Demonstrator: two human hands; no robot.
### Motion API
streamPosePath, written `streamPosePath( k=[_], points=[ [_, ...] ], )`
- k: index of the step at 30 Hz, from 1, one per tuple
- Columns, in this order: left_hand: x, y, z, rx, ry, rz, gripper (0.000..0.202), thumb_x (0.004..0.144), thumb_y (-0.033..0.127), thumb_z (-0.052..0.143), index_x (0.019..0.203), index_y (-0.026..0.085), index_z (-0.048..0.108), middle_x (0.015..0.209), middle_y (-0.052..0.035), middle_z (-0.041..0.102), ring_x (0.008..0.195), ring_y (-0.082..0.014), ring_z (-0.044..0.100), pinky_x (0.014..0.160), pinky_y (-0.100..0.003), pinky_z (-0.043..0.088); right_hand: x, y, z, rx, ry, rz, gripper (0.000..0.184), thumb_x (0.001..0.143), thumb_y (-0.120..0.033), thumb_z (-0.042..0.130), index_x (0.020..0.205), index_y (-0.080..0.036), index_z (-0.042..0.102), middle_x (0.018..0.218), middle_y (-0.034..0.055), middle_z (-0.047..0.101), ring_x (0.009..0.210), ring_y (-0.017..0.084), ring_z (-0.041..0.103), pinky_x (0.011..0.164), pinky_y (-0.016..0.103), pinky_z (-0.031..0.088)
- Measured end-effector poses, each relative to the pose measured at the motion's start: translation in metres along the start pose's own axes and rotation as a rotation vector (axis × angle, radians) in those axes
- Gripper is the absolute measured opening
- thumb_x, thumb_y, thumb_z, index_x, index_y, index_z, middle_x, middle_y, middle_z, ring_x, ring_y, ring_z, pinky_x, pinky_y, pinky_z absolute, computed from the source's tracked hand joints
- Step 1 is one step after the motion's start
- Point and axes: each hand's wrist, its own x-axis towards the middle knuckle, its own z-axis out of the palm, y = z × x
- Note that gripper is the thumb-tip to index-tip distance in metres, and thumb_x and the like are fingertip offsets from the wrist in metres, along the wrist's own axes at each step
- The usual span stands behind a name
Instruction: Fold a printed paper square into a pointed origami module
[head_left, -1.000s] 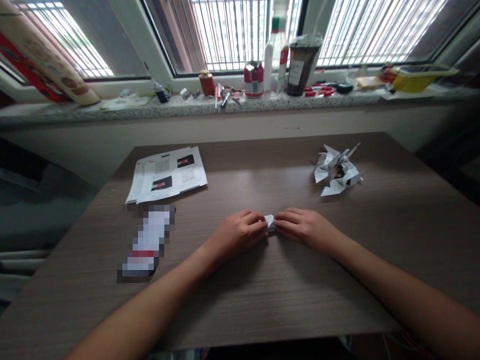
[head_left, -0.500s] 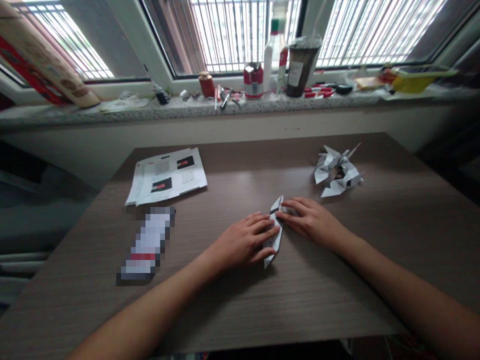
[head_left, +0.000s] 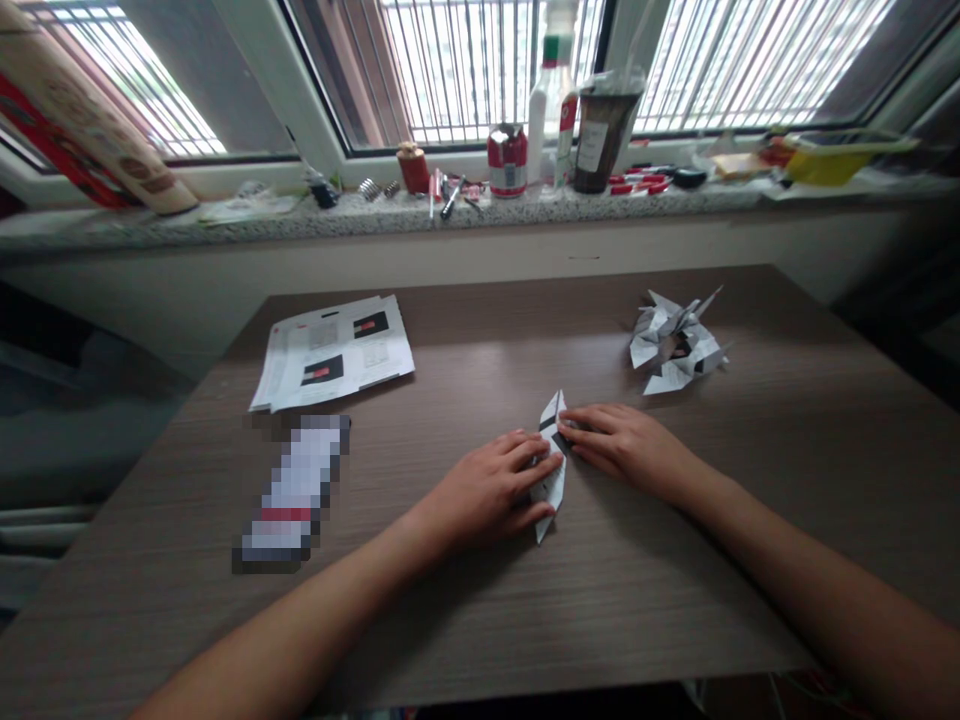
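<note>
Head view. We see a narrow, pointed strip of folded white printed paper with dark markings (head_left: 553,487) near the middle of the brown wood-grain table (head_left: 675,610), between the two hands, its long axis running away from us. The bare left hand (head_left: 502,485) lies palm down with fingers extended and slightly parted, the fingers over the strip's left side and the thumb near its close end. The bare right hand (head_left: 619,440) has its fingers together, fingertips touching the strip's right edge toward the far end; we cannot tell whether they pinch it.

Beyond the right hand we note a spiky cluster of folded white printed paper (head_left: 699,352). At far left lies a stack of flat white printed sheets (head_left: 337,345); nearer us is a pale oblong object with a red band (head_left: 296,490), pixelated past identification. On the speckled grey stone sill (head_left: 255,228) we record a red-and-silver can (head_left: 508,165), a dark tapered cup (head_left: 598,140) and a yellow basket (head_left: 821,165).
</note>
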Motion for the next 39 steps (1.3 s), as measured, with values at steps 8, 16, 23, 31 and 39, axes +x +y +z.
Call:
streamPosePath(
  k=[8,16,23,31,39],
  points=[
    [0.0,0.002,-0.001,-0.019,-0.014,-0.028,0.058,0.097,0.043,0.066,0.149,0.023,0.049,0.147,-0.012,0.055,0.136,-0.0323,0.051,0.118,-0.052,0.043,0.0,-0.001,0.001,0.07,-0.007,0.042,0.029,0.101,-0.023,0.061,0.128,-0.024,0.071,0.132,0.0127,0.07,0.118,0.028,0.067,0.098,0.05,0.058],
    [0.002,0.005,0.003,0.023,0.006,-0.023,0.06,0.1,0.05,0.059,0.151,0.02,0.046,0.141,-0.0146,0.057,0.137,-0.0335,0.048,0.116,-0.051,0.044,0.003,-0.008,0.013,0.26,0.17,0.28,0.024,0.1,-0.027,0.062,0.12,-0.024,0.074,0.116,0.0114,0.07,0.104,0.025,0.068,0.092,0.045,0.059],
    [0.004,0.006,0.002,0.063,-0.026,-0.042,0.059,0.101,0.048,0.058,0.15,0.016,0.047,0.137,-0.0155,0.057,0.128,-0.0349,0.051,0.111,-0.051,0.048,0.005,-0.013,0.019,0.191,0.163,0.342,0.032,0.092,-0.035,0.073,0.12,-0.02,0.073,0.112,0.0141,0.065,0.105,0.031,0.063,0.093,0.051,0.056],
    [0.005,-0.003,0.0,-0.011,0.043,-0.013,0.035,0.108,0.029,0.048,0.139,0.016,0.057,0.131,-0.0134,0.063,0.119,-0.0279,0.06,0.103,-0.046,0.054,0.004,-0.013,0.018,0.183,0.135,0.34,0.038,0.089,-0.034,0.077,0.122,-0.018,0.071,0.116,0.0158,0.065,0.109,0.033,0.061,0.095,0.052,0.055],
    [0.005,-0.018,-0.001,-0.011,0.188,-0.066,0.031,0.105,0.025,0.052,0.135,0.019,0.06,0.131,-0.0128,0.064,0.119,-0.0268,0.062,0.101,-0.046,0.054,0.005,-0.011,0.024,0.155,0.119,0.246,0.03,0.091,-0.031,0.076,0.12,-0.023,0.075,0.114,0.0134,0.067,0.109,0.031,0.06,0.095,0.05,0.053]
  ],
)
